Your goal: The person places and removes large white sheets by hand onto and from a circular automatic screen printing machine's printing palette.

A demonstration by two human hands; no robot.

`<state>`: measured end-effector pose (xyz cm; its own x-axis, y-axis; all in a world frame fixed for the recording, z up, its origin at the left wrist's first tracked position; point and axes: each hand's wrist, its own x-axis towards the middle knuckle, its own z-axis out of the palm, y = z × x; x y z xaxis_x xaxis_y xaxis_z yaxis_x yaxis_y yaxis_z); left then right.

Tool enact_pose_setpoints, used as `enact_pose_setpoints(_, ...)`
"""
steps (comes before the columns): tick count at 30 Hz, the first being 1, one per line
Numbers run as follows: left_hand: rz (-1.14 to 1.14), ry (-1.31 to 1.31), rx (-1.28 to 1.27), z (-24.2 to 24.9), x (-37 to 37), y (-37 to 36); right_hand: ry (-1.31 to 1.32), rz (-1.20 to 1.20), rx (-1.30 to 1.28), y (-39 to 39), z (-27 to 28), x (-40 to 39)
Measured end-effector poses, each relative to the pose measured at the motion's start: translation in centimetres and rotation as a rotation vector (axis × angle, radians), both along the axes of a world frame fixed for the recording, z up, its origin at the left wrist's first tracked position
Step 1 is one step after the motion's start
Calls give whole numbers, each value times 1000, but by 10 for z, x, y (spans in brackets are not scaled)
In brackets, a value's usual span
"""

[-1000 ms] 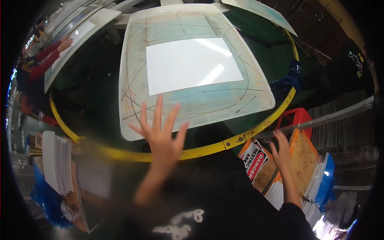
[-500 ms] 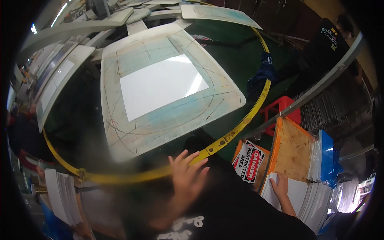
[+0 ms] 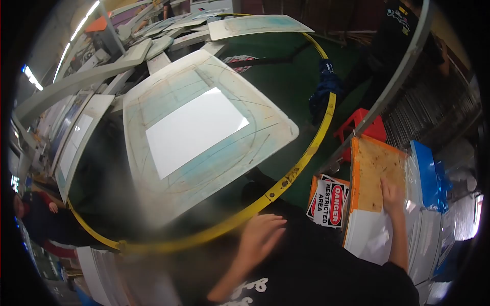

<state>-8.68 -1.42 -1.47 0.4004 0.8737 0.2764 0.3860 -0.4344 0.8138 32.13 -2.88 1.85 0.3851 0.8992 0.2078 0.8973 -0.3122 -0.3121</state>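
Note:
My left hand is held in front of my dark shirt, just on the near side of the yellow curved rail. Its fingers are loosely extended and somewhat bent, with nothing in them. At the right, my right hand is over the orange-edged wooden board, by the far edge of a stack of white sheets. One digit of it points out; the others are partly hidden, and no held sheet shows. Ahead, a white sheet lies flat on a stained, pale platen.
"DANGER RESTRICTED AREA" signs lie left of the board. A red stool and grey bar are beyond it. More platens surround the machine. Another person stands at the upper right, another person at the far left.
My right hand has moved from the near side of the white stack to over the wooden board. My left hand's fingers, spread before, are closer together and lower. The camera view has shifted.

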Motion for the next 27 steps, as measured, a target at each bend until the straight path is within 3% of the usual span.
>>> enact_pose_setpoints(3,-127,-67,-121,11,19,1,-26,198,264,42,37,-37)
enact_pose_setpoints(4,-177,-116,-178,15,29,3,-126,238,193,52,45,-39)
enact_pose_setpoints(5,-227,-165,-243,17,39,5,-435,428,317,61,56,-51)
enact_pose_setpoints(6,-282,-202,-335,18,51,7,-426,476,247,72,62,-53)
enact_pose_setpoints(8,-434,-260,-534,14,78,12,-560,500,306,91,67,-61)
enact_pose_setpoints(9,-533,-279,-637,8,92,14,-448,445,247,102,62,-57)
enact_pose_setpoints(10,-582,-329,-642,8,104,12,-527,391,106,100,75,-69)
enact_pose_setpoints(11,-629,-388,-644,8,117,9,-795,454,246,105,60,-54)
enact_pose_setpoints(12,-671,-452,-646,7,127,6,-807,485,249,107,53,-47)
enact_pose_setpoints(16,-658,-298,-969,3,152,1,-411,147,-230,122,20,-29)
enact_pose_setpoints(17,-659,-384,-833,-17,162,-3,-331,84,-264,121,15,-30)
enact_pose_setpoints(18,-645,-399,-892,-27,170,-4,-252,21,-291,120,10,-29)
enact_pose_setpoints(22,-613,-438,-1138,-62,190,-5,-204,7,-357,110,-46,-5)
enact_pose_setpoints(27,-564,-117,-1205,-68,198,1,-196,-45,-510,98,-97,13)
